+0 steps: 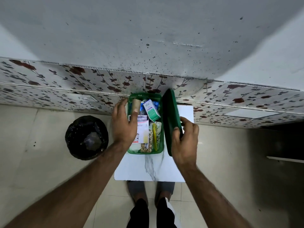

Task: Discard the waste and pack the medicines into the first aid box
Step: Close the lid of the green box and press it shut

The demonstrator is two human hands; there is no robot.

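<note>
A green first aid box (144, 151) stands open on a small white marble-patterned table (148, 168). Inside lie a plaster packet (142, 120), a white-and-green carton (151, 110), a brown roll (136, 103), blister strips (155, 137) and other medicines. My left hand (124, 122) rests on the box's left side, fingers spread over the packet and the rim. My right hand (185, 139) grips the dark green lid (171, 116), which stands tilted on edge along the box's right side.
A round bin lined with a black bag (86, 137) stands on the tiled floor left of the table, with waste in it. A flower-patterned wall panel (82, 89) runs right behind the table. My feet (151, 193) show below the table's front edge.
</note>
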